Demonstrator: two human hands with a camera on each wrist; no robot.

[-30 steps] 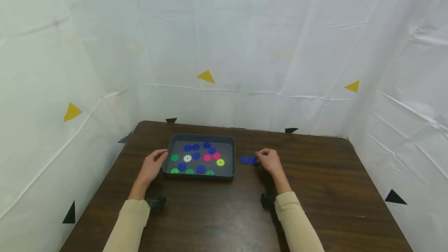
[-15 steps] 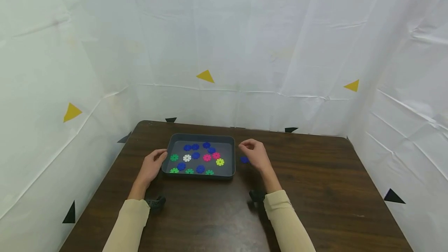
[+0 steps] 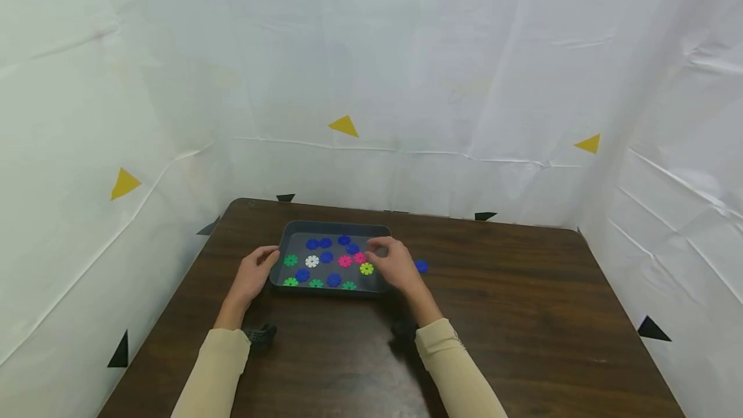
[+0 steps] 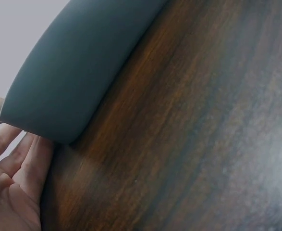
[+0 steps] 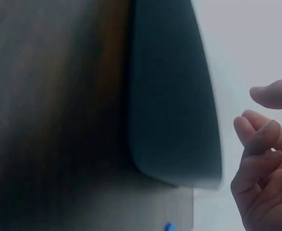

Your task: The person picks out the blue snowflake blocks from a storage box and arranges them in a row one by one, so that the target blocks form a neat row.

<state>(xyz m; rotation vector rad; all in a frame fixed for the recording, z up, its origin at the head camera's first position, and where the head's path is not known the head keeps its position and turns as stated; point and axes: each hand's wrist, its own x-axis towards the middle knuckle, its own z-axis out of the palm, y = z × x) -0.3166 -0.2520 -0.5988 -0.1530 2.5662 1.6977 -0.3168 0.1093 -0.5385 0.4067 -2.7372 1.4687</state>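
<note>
A dark grey tray (image 3: pixel 331 293) holds several notched plastic discs: blue, green, pink, white and yellow. My left hand (image 3: pixel 253 271) grips the tray's left side, its fingers at the outer wall and the rim in the left wrist view. My right hand (image 3: pixel 397 265) hovers over the tray's right end, fingertips close above a pink disc (image 3: pixel 359 257) and a yellow disc (image 3: pixel 366 269). In the right wrist view the thumb and fingers stand apart with nothing between them. Right of that hand, a blue disc (image 3: pixel 421 266) lies on the table.
The brown wooden table (image 3: pixel 522 315) carries the tray near its back edge. White sheeting (image 3: pixel 406 82) with dark and yellow triangles stands behind and on both sides. Each wrist bears a black camera strap.
My right hand has left the blue discs on the table and moved left to over the tray, its fingers spreading. The left hand has stayed on the tray.
</note>
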